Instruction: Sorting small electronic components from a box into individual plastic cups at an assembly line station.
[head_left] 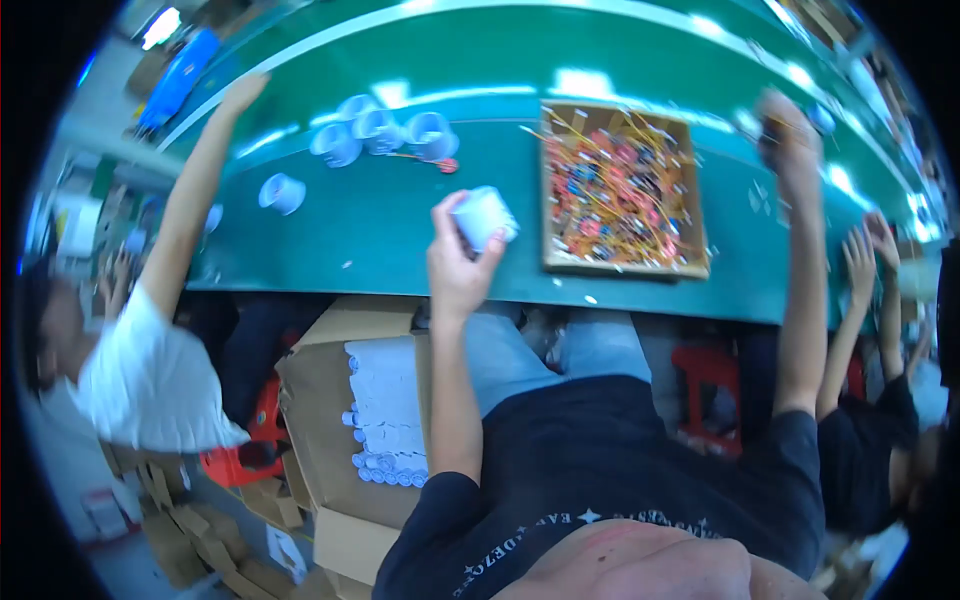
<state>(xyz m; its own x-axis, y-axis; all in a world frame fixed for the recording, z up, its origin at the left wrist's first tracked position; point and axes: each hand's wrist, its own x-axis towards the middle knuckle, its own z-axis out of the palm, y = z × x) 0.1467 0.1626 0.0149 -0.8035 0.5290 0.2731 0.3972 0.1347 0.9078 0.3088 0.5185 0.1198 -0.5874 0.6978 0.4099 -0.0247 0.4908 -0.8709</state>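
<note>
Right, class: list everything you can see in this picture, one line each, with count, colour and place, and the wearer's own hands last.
Work table: one, green, across the upper half.
Loose cups: about five, white, on the table at upper left.
Tray of wired parts: one, brown cardboard, parts red, yellow and blue, on the table right of centre.
Carton of stacked cups: one, brown with white cups, below the table edge.
Stools: at least two, red, under the table.
Co-workers: one in white at left, one in black at right.
Left hand: holds a white cup.
Right hand: raised at upper right, on a small dark thing, blurred.
</note>
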